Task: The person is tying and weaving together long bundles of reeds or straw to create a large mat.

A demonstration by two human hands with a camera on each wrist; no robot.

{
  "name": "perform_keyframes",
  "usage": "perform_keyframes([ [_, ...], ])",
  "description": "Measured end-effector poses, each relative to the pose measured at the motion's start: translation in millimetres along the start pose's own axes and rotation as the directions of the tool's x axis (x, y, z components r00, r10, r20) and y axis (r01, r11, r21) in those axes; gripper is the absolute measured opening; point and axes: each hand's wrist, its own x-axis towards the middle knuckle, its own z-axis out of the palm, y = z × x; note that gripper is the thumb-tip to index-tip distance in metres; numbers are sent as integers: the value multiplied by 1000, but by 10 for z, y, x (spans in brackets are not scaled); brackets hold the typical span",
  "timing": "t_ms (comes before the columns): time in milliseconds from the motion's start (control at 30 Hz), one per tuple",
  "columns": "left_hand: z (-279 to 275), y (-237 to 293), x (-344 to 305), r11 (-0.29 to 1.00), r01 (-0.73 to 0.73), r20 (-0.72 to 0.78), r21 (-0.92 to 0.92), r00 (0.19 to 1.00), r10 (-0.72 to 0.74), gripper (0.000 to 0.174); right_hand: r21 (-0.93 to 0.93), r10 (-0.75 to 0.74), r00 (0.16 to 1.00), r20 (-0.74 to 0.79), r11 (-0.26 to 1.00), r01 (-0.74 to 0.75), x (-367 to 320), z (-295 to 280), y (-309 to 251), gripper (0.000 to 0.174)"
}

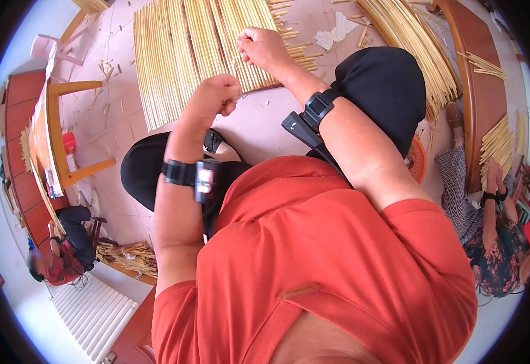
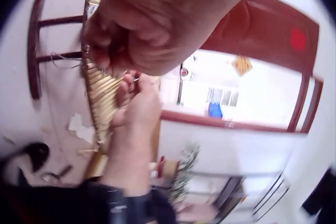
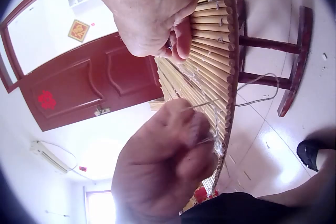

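Observation:
A mat of straw-coloured sticks [image 1: 168,54], tied side by side with thread, lies before the seated person. Over its near part is the left hand [image 1: 216,94], fingers curled. In the right wrist view that left hand [image 3: 165,166] pinches a thin thread [image 3: 203,103] beside the stick ends [image 3: 223,58]. Farther along the same edge, the right hand [image 1: 262,48] has its fingers bent inward; in the left wrist view its thumb and fingertips [image 2: 131,79] come together on a fine strand. Its palm side is partly hidden. Small knots show along the sticks.
Dark wooden legs [image 3: 270,44] stand under the mat, with a loop of cord [image 3: 277,90] hanging nearby. More stick bundles [image 1: 416,48] lie to the right. A wooden table [image 1: 55,127] stands left. Two other people sit at the sides. Scraps litter the tiled floor.

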Motion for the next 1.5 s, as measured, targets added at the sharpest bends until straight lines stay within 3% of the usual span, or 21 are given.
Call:
perform_keyframes([
  [67,-263,-8,-115,774,-12,196,-633,965,175,4,-20,-3,1000,3,1000,3,9,3,6,17],
  [100,-403,28,-201,705,-66,148,-706,960,238,6,-41,-8,1000,5,999,8,13,3,13,17],
  [200,-761,185,-453,503,-215,34,-837,898,439,8,-5,-64,998,17,998,64,1,-10,56,18],
  [433,-953,101,-171,72,-466,-398,-882,817,418,22,-10,0,1000,22,1000,0,-24,-17,-43,20],
  [467,-935,41,-139,72,-465,-397,-882,817,417,22,-21,4,1000,17,1000,-4,-25,-13,-43,20],
  [533,-732,141,-156,772,-425,-596,-472,800,76,39,-34,7,1000,13,999,-7,-24,-10,-50,20],
  [567,-653,174,-162,989,-147,-680,3,725,110,47,-41,3,1000,11,999,-3,-28,-10,-55,20],
  [633,-528,-136,-6,803,-349,-474,483,667,575,38,-48,-1,1000,12,999,2,-26,1,-69,19],
  [667,-325,-145,23,790,-362,-415,495,700,581,34,-51,1,1000,8,999,0,-22,6,-69,19],
  [700,-169,-106,-30,580,-377,-199,723,690,696,34,-53,4,1000,5,999,-3,-24,11,-64,19],
  [800,192,-69,-44,631,-197,-206,750,837,507,27,-70,-41,999,25,997,42,-18,10,-53,18],
  [900,273,-49,-13,587,-89,-201,804,889,411,14,29,42,997,69,999,-44,-41,-2,-108,18],
  [1033,296,-74,-130,772,-36,-297,635,910,288,14,-14,149,975,164,989,-149,-49,-16,-143,15],
  [1067,307,-94,-214,829,-34,-323,558,911,255,16,-332,-29,987,161,940,82,-37,29,-55,15],
  [1100,310,-107,-277,879,-33,-345,476,912,221,19,-606,-197,956,217,741,290,-49,53,-84,16],
  [1233,306,-267,-370,942,-3,-175,335,982,65,23,-739,-82,951,297,611,283,-218,70,-233,33],
  [1267,317,-252,-381,991,50,-127,128,991,-34,23,-741,-79,950,302,608,287,-233,76,-265,33],
  [1300,317,-231,-394,990,114,-58,-81,991,-119,24,-752,-67,952,299,597,279,-243,85,-292,35],
  [1333,323,-251,-382,989,114,-56,-89,991,-119,24,-764,-53,954,295,587,269,-249,88,-312,38],
  [1400,335,-293,-355,898,59,47,-435,998,-43,22,-779,-44,954,298,566,269,-265,104,-353,39],
  [1500,441,-250,-316,750,-47,-62,-660,998,8,21,-798,-42,953,299,537,274,-268,83,-351,40],
])
